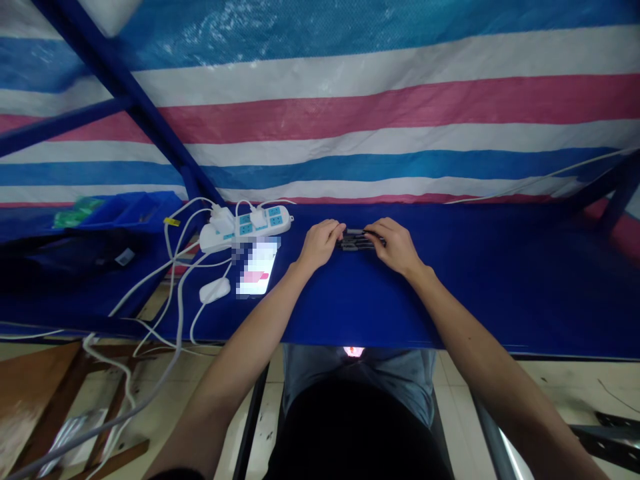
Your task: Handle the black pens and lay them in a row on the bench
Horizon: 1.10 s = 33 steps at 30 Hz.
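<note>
Several slim black pen-like sticks lie side by side in a small bundle on the blue tabletop. My left hand is closed at their left ends, its thumb and fingertips pressed together there. At the right ends, my right hand pinches the bundle between thumb and fingers. Both ends of the sticks are partly covered by my fingers, so their exact kind is hard to make out.
Left of my hands are a white power strip with plugged-in chargers, a lit phone and a white adapter. White cables hang over the front edge. Blue bins stand far left. A striped tarp hangs behind.
</note>
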Each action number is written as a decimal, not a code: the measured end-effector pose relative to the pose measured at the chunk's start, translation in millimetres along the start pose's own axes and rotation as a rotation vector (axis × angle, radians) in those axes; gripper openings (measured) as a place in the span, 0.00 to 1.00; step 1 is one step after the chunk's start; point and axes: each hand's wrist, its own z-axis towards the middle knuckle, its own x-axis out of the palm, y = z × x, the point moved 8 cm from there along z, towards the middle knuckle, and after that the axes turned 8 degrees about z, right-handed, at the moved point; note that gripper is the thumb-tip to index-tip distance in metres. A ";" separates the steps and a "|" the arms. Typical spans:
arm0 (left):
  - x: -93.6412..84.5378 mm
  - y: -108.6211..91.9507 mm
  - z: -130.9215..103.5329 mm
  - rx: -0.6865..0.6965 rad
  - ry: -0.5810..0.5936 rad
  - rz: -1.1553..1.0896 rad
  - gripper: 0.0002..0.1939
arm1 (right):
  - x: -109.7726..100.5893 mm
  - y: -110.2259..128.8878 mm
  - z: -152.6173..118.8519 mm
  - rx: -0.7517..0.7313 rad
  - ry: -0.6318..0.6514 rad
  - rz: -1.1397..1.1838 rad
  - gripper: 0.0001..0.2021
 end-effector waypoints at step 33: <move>-5.9 16.6 -0.6 -0.119 -0.107 -0.127 0.26 | -17.0 -6.1 -0.8 -0.018 -0.102 -0.047 0.11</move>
